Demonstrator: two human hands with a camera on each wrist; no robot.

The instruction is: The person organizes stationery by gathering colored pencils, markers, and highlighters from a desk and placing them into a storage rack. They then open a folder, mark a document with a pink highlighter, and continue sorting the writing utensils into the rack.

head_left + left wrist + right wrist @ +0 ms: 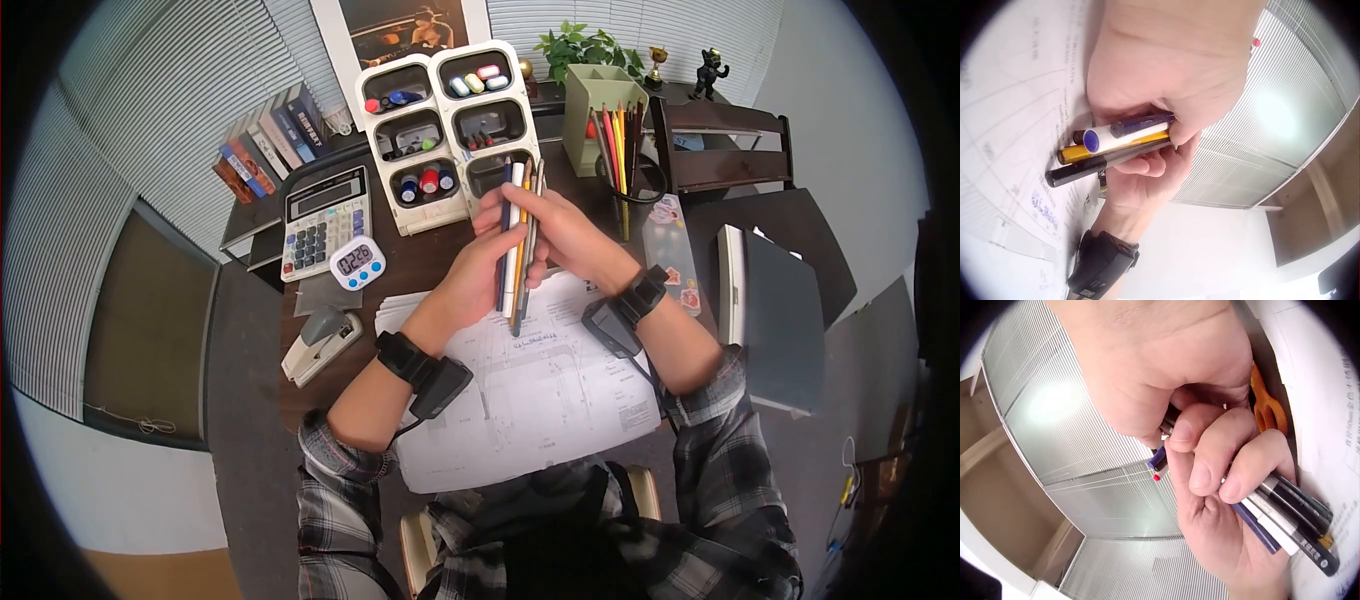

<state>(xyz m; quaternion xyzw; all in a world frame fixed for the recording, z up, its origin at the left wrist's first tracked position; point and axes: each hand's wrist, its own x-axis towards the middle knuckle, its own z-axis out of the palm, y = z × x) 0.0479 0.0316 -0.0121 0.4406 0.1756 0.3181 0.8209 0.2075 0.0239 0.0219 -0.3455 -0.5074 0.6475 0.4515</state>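
Over the papers in the head view, both hands hold one upright bundle of pens and pencils (514, 262). My left hand (472, 275) curls its fingers around the bundle, thumb across the front. From the other side, my right hand (578, 238) grips it too, its thumb near the upper part. The left wrist view shows the lower ends: a white pen (1092, 141) with a blue tip, a dark blue pen (1138, 126), a yellow pencil (1072, 154) and a grey-black pencil (1075, 172). Left-hand fingers (1210, 459) wrap the bundle in the right wrist view.
Behind the hands stands a white organizer (435, 140) with pens, markers and erasers. Left are a calculator (325, 225), timer (357, 263) and stapler (322, 345). Papers (520, 420) lie below. Right are a green holder (590, 100), pencils (622, 150) and binder (770, 310). Orange scissors (1270, 411) lie nearby.
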